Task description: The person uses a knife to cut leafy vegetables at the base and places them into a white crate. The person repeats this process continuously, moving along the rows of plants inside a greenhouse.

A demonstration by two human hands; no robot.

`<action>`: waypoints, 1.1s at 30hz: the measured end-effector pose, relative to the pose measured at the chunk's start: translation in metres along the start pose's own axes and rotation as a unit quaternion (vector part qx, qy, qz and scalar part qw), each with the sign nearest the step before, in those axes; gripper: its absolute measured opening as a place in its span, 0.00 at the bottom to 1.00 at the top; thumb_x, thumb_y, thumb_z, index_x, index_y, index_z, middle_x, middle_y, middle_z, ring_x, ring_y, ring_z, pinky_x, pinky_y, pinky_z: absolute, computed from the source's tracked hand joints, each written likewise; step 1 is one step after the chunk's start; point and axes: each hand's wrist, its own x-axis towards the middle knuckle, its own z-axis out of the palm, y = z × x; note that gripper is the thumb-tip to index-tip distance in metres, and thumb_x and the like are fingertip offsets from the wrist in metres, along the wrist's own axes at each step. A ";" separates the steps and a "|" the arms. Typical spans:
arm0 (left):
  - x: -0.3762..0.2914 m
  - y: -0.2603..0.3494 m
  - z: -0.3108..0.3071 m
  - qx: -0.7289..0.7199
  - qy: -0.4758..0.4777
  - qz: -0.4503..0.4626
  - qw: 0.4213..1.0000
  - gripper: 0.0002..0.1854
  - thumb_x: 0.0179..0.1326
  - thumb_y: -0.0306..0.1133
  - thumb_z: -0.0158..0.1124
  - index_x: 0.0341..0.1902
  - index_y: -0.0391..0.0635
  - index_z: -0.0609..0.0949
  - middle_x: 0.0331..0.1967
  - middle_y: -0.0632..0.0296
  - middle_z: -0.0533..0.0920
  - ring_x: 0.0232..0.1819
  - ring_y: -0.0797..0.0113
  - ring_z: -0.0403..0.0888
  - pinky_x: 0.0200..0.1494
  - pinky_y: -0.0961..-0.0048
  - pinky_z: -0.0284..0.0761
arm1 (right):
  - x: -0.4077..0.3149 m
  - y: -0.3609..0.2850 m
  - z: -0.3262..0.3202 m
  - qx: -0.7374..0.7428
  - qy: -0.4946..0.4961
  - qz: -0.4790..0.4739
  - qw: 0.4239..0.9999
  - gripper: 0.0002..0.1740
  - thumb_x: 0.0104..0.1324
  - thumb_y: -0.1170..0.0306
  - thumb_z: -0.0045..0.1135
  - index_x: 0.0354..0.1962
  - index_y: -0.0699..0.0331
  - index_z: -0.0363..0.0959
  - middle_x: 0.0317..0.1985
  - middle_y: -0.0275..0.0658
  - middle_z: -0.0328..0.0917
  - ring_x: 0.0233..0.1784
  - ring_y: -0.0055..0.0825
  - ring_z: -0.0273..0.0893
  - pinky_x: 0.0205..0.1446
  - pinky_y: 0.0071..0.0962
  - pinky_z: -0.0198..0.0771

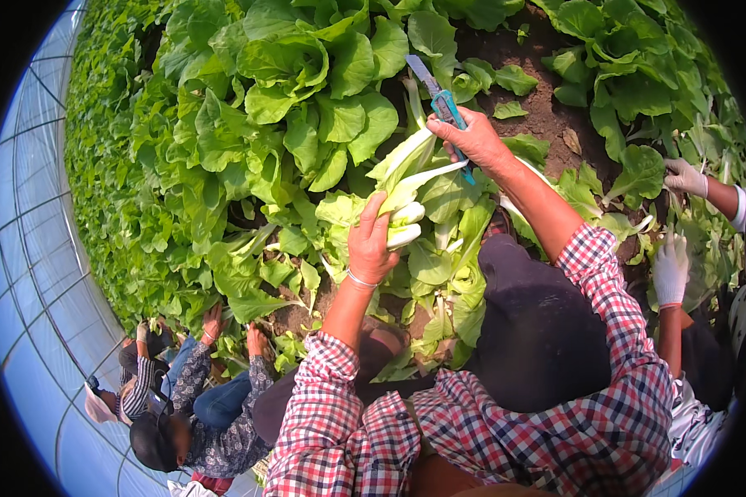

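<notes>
My left hand (371,245) is closed around a small bunch of leafy greens (407,217), with its thick white stem ends facing right. Up and to the right, my right hand (472,141) grips a snap-off utility knife (446,107) with a teal handle. Its long blade (423,71) is out and points away from me. A pale leaf stalk (410,152) runs between my two hands, its upper end by my right thumb. Cut leaves (432,264) lie on the ground below my hands.
Uncut leafy plants (311,81) grow densely ahead and to the left. Bare soil (544,105) shows at upper right. Gloved hands of a co-worker (670,270) are among plants at right. Two more people (224,428) crouch at lower left, by a plastic greenhouse wall (34,205).
</notes>
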 end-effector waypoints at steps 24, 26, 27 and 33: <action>0.060 0.056 -0.100 -0.289 -0.086 0.007 0.954 0.31 0.33 0.24 0.68 0.49 0.38 0.75 0.45 0.49 0.78 0.47 0.52 0.77 0.50 0.64 0.71 | -0.046 -0.085 -0.025 0.037 -0.097 -0.315 0.943 0.16 0.58 0.76 0.58 0.45 0.65 0.72 0.47 0.43 0.75 0.53 0.29 0.71 0.59 0.30 0.64; 0.068 0.057 -0.098 -0.267 -0.074 0.012 0.961 0.28 0.34 0.26 0.68 0.47 0.41 0.76 0.54 0.46 0.72 0.55 0.49 0.71 0.57 0.60 0.66 | -0.053 -0.082 -0.010 0.054 -0.146 -0.281 0.947 0.17 0.58 0.75 0.58 0.46 0.65 0.72 0.46 0.42 0.76 0.51 0.26 0.72 0.58 0.29 0.65; 0.071 0.057 -0.094 -0.254 -0.060 0.018 0.965 0.31 0.35 0.29 0.68 0.51 0.42 0.74 0.63 0.42 0.59 0.65 0.45 0.59 0.63 0.57 0.57 | -0.058 -0.080 -0.001 0.113 -0.174 -0.233 0.950 0.16 0.58 0.75 0.58 0.45 0.65 0.72 0.45 0.40 0.76 0.49 0.25 0.73 0.56 0.28 0.66; 0.073 0.050 -0.064 -0.503 -0.136 -0.159 0.839 0.49 0.37 0.33 0.69 0.65 0.37 0.55 0.62 0.45 0.64 0.63 0.55 0.63 0.63 0.66 0.57 | -0.065 -0.075 0.026 0.089 -0.199 -0.158 0.963 0.16 0.59 0.71 0.58 0.45 0.65 0.70 0.42 0.38 0.77 0.42 0.18 0.74 0.46 0.21 0.71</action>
